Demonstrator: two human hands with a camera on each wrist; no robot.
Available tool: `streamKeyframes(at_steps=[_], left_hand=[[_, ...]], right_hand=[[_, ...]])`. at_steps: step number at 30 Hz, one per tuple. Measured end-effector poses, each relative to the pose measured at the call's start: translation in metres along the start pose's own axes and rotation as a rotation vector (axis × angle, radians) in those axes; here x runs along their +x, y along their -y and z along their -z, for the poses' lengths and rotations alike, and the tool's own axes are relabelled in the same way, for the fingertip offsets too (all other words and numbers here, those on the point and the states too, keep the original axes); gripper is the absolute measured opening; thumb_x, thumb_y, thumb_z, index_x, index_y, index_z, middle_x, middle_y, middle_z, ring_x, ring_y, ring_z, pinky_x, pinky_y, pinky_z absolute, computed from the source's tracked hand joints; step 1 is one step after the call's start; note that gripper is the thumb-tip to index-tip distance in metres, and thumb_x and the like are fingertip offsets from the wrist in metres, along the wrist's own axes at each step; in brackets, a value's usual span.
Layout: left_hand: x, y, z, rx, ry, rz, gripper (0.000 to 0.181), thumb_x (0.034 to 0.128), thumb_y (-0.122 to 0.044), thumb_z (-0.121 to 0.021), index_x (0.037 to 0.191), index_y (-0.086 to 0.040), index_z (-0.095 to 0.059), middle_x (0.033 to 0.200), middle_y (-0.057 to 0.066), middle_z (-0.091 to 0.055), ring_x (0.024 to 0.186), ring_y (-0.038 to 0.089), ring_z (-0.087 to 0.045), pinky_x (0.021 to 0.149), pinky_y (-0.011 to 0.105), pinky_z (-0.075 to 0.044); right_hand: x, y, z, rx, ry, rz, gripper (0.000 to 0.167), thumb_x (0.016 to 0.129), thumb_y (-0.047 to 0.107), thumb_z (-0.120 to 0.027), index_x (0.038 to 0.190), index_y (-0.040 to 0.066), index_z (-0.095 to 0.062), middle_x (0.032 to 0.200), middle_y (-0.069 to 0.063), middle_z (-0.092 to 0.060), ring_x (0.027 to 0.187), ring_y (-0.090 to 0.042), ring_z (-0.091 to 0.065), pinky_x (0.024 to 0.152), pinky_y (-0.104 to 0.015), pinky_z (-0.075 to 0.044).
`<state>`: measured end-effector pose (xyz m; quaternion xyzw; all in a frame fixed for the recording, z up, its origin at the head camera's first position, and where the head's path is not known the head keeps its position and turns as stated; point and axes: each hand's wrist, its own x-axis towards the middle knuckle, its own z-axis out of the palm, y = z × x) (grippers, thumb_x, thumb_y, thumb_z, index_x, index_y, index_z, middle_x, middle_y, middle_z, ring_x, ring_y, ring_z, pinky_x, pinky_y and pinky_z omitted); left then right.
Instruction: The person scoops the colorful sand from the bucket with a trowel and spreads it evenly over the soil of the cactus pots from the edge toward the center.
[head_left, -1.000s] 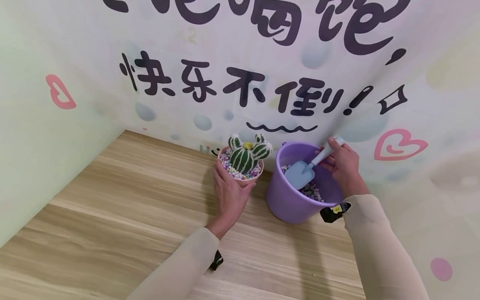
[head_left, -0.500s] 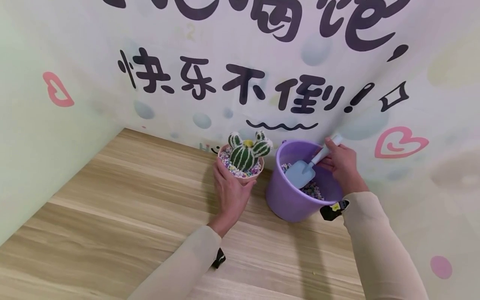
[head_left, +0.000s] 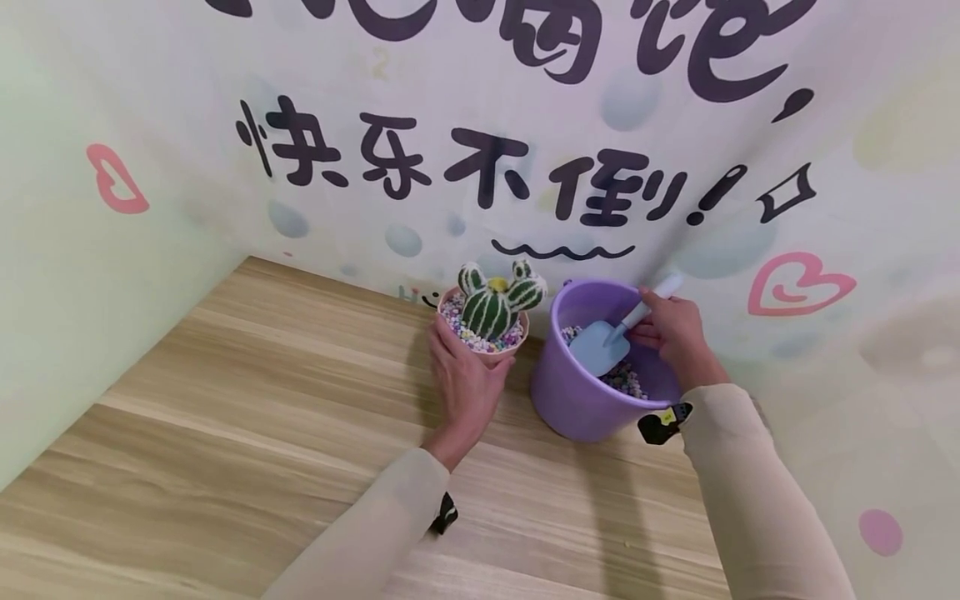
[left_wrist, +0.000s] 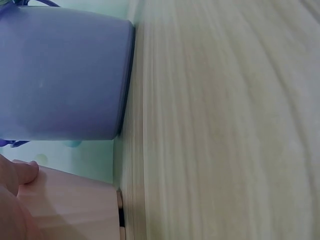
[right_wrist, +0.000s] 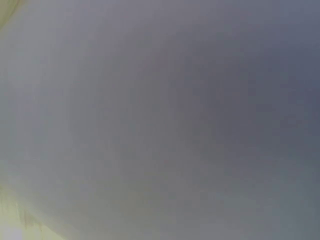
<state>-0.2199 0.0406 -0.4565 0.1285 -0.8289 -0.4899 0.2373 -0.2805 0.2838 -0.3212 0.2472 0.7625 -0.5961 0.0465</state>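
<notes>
My left hand [head_left: 465, 387] grips the side of a small pink flowerpot [head_left: 491, 358], thumb and fingers round it. In the pot stand a white-striped green cactus [head_left: 487, 313] and coloured pebbles [head_left: 472, 336]. The left wrist view shows the pot [left_wrist: 75, 205] upright with its base at the table. My right hand [head_left: 677, 329], over the far right rim of a purple bucket [head_left: 573, 408], holds a light blue trowel [head_left: 600, 347] by its handle. The trowel's blade lies tilted inside the bucket, above more pebbles [head_left: 624, 381]. A blurred bucket wall [right_wrist: 150, 120] fills the right wrist view.
Both vessels stand side by side on a wood-grain table [head_left: 247, 400], close to a printed cloth backdrop [head_left: 420, 217]. A pale wall [head_left: 97, 292] borders the left side. One tiny speck [head_left: 627, 544] lies near the front.
My right hand has shifted slightly left and down along the trowel's handle, so more of the handle's end shows above it. The trowel's blade and my left hand on the flowerpot stay nearly still.
</notes>
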Motion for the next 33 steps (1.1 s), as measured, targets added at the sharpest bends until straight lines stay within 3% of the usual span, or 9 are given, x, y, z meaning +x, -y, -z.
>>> streamKeyframes(at_steps=[7, 11, 15, 18, 21, 26, 33], left_hand=[[-0.001, 0.001, 0.009, -0.024, 0.045, -0.002, 0.133, 0.0623, -0.040, -0.091, 0.156, -0.011, -0.001, 0.155, 0.021, -0.022, 0.135, 0.037, -0.035, 0.109, 0.052, -0.034], [-0.001, 0.000, 0.020, 0.001, 0.072, -0.029, 0.138, 0.0574, -0.044, -0.093, 0.156, -0.012, -0.002, 0.157, 0.016, -0.021, 0.138, 0.034, -0.032, 0.109, 0.054, -0.032], [0.002, -0.006, 0.035, 0.019, 0.111, -0.092, 0.137, 0.0559, -0.046, -0.093, 0.156, -0.015, -0.004, 0.158, 0.013, -0.019, 0.139, 0.032, -0.032, 0.107, 0.056, -0.032], [0.005, -0.013, 0.049, 0.026, 0.158, -0.141, 0.136, 0.0586, -0.046, -0.092, 0.156, -0.017, -0.002, 0.160, 0.013, -0.016, 0.142, 0.031, -0.029, 0.110, 0.056, -0.029], [0.007, -0.018, 0.060, 0.031, 0.181, -0.209, 0.132, 0.0617, -0.046, -0.090, 0.155, -0.016, -0.002, 0.158, 0.015, -0.019, 0.142, 0.030, -0.028, 0.111, 0.056, -0.027], [0.009, -0.020, 0.078, 0.059, 0.224, -0.362, 0.123, 0.0701, -0.047, -0.085, 0.156, -0.011, -0.003, 0.157, 0.016, -0.022, 0.144, 0.031, -0.025, 0.110, 0.057, -0.027], [0.014, -0.021, 0.104, 0.253, 0.345, -0.609, 0.108, 0.0811, -0.058, -0.070, 0.155, -0.004, -0.013, 0.161, 0.018, -0.015, 0.148, 0.034, -0.013, 0.112, 0.059, -0.024]], right_hand=[[-0.010, 0.002, 0.001, -0.059, 0.014, 0.035, 0.041, 0.096, 0.039, -0.056, 0.116, 0.004, -0.045, 0.071, -0.001, -0.068, 0.069, -0.016, -0.071, 0.080, -0.037, -0.057], [-0.021, 0.001, 0.002, -0.120, -0.021, 0.072, 0.057, 0.096, 0.041, -0.055, 0.134, 0.000, -0.041, 0.096, -0.013, -0.068, 0.076, -0.018, -0.073, 0.084, -0.040, -0.055], [-0.033, -0.001, 0.008, -0.238, -0.052, 0.127, 0.081, 0.096, 0.047, -0.052, 0.154, 0.002, -0.017, 0.128, -0.026, -0.056, 0.087, -0.020, -0.072, 0.087, -0.040, -0.053], [-0.041, -0.006, 0.015, -0.343, -0.063, 0.191, 0.088, 0.095, 0.052, -0.051, 0.156, 0.004, -0.008, 0.134, -0.026, -0.055, 0.093, -0.019, -0.071, 0.086, -0.036, -0.053], [-0.049, -0.014, 0.019, -0.451, -0.084, 0.275, 0.087, 0.094, 0.057, -0.049, 0.155, 0.004, -0.017, 0.131, -0.027, -0.057, 0.101, -0.027, -0.069, 0.088, -0.038, -0.054], [-0.063, -0.025, 0.018, -0.647, -0.114, 0.429, 0.085, 0.093, 0.065, -0.043, 0.152, 0.005, -0.030, 0.135, -0.028, -0.053, 0.119, -0.047, -0.055, 0.097, -0.061, -0.043], [-0.084, -0.038, 0.008, -0.838, -0.094, 0.684, 0.073, 0.097, 0.058, -0.044, 0.153, 0.014, -0.032, 0.141, -0.026, -0.048, 0.123, -0.052, -0.047, 0.097, -0.066, -0.038]])
